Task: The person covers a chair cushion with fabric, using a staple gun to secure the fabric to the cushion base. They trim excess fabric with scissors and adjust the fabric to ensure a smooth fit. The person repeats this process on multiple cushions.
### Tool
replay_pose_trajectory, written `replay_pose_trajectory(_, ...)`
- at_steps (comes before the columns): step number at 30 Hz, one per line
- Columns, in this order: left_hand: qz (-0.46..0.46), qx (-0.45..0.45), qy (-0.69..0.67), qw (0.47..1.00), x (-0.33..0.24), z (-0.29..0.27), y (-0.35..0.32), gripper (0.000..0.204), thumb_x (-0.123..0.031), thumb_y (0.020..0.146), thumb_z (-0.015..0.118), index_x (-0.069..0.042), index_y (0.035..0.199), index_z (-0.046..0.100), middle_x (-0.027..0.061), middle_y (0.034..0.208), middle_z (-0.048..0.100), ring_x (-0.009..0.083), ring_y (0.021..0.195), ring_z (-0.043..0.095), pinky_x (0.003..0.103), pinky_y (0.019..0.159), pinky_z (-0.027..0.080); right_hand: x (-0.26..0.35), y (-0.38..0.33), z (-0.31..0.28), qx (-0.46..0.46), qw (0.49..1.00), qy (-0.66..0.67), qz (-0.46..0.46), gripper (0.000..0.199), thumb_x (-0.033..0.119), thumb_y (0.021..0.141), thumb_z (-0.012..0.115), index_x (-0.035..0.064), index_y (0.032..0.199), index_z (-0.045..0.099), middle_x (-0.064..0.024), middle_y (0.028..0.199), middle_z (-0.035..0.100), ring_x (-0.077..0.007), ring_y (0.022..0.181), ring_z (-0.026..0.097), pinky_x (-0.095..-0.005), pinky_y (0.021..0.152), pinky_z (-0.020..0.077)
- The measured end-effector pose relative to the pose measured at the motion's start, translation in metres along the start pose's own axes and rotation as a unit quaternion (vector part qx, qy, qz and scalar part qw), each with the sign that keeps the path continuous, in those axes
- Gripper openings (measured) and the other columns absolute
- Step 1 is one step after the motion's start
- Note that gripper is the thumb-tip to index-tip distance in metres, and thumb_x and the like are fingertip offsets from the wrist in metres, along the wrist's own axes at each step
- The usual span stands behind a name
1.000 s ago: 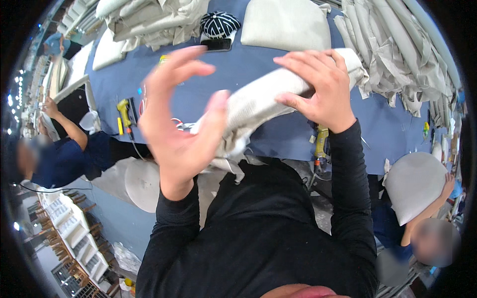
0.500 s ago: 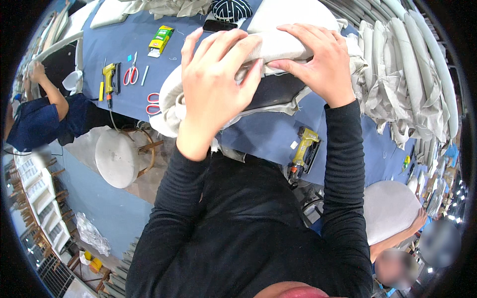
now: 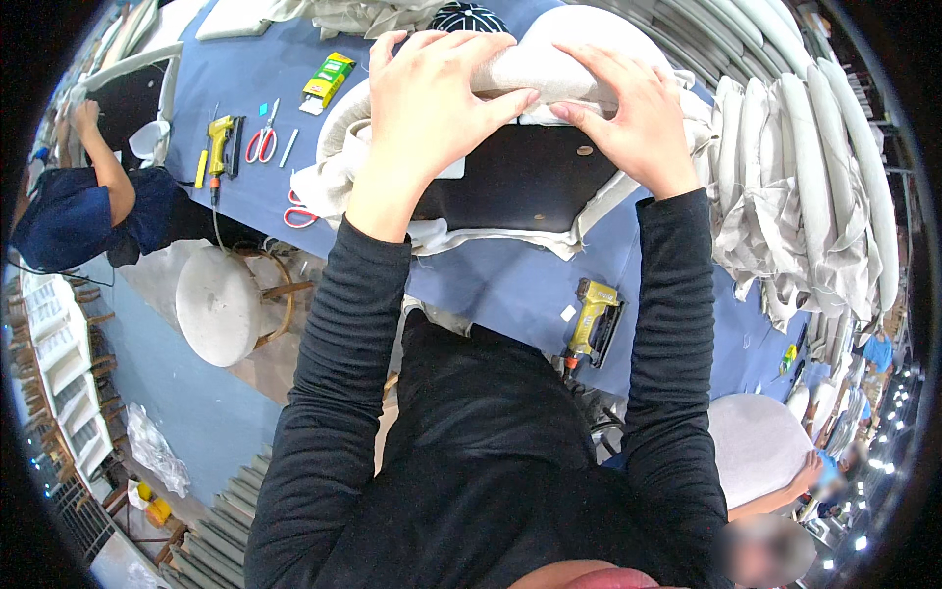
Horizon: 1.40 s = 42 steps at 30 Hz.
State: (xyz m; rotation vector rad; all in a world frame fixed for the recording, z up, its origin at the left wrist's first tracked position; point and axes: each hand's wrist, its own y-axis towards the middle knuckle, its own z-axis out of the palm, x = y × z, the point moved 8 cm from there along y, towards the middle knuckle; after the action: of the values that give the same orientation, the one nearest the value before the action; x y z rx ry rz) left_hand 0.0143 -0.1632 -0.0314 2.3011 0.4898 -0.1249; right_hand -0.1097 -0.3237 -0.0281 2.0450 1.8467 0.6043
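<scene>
An upholstered seat cushion [image 3: 510, 187] lies in front of me, its black underside facing up and light beige fabric gathered around the rim. My left hand [image 3: 432, 108] grips its far padded edge, fingers over the top and thumb pressed on the near side. Along the same edge, my right hand [image 3: 638, 113] holds the fabric with its thumb on the inner fold and fingers spread over the padding. The two thumbs point toward each other, a little apart. A yellow staple gun [image 3: 595, 324] lies on the blue table near my right forearm.
On the left lie red-handled scissors [image 3: 262, 145], a second pair [image 3: 299, 211], another staple gun [image 3: 224, 147] and a green-yellow box [image 3: 327, 82]. Stacked beige covers [image 3: 775, 187] crowd the right. A co-worker's arm [image 3: 108, 157] is at far left; a round stool [image 3: 218, 306] stands below.
The cushion's near side has dropped, so more of its black underside shows. Both hands stay on the far edge, and the thumbs have moved slightly apart.
</scene>
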Motion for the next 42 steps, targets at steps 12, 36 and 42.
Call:
replay_pose_trajectory(12,-0.037,-0.011,0.029,0.999,-0.004,0.003,0.005,0.058,-0.068,0.083,0.082,-0.022,0.118,0.084,0.0012,0.11,0.083,0.0239,0.109,0.074,0.047,0.098,0.046,-0.005,0.004,0.008,0.011,1.0,0.009,0.014,0.065,0.055,0.089,0.079,0.0345,0.149,0.067,-0.0014,0.143,0.072,-0.0223,0.134,0.065,-0.0532,0.114,0.0382)
replay_pose_trajectory(36,-0.016,0.066,-0.008,0.998,0.015,0.009,0.005,0.063,-0.06,0.082,0.086,-0.023,0.132,0.075,0.0042,0.119,0.081,0.0295,0.117,0.072,0.046,0.105,0.054,-0.004,0.007,0.013,0.025,0.999,0.0,0.03,0.066,0.058,0.089,0.08,0.0342,0.149,0.067,-0.0016,0.144,0.072,-0.0273,0.135,0.065,-0.0597,0.12,0.0358)
replay_pose_trajectory(42,0.008,0.06,-0.012,0.998,0.014,0.008,0.004,0.061,-0.059,0.082,0.086,-0.025,0.132,0.075,0.0004,0.126,0.078,0.0279,0.119,0.071,0.048,0.106,0.052,-0.001,0.007,0.01,0.011,1.0,-0.009,0.026,0.069,0.06,0.086,0.081,0.0344,0.148,0.068,-0.0025,0.144,0.072,-0.0285,0.133,0.065,-0.0571,0.118,0.0368)
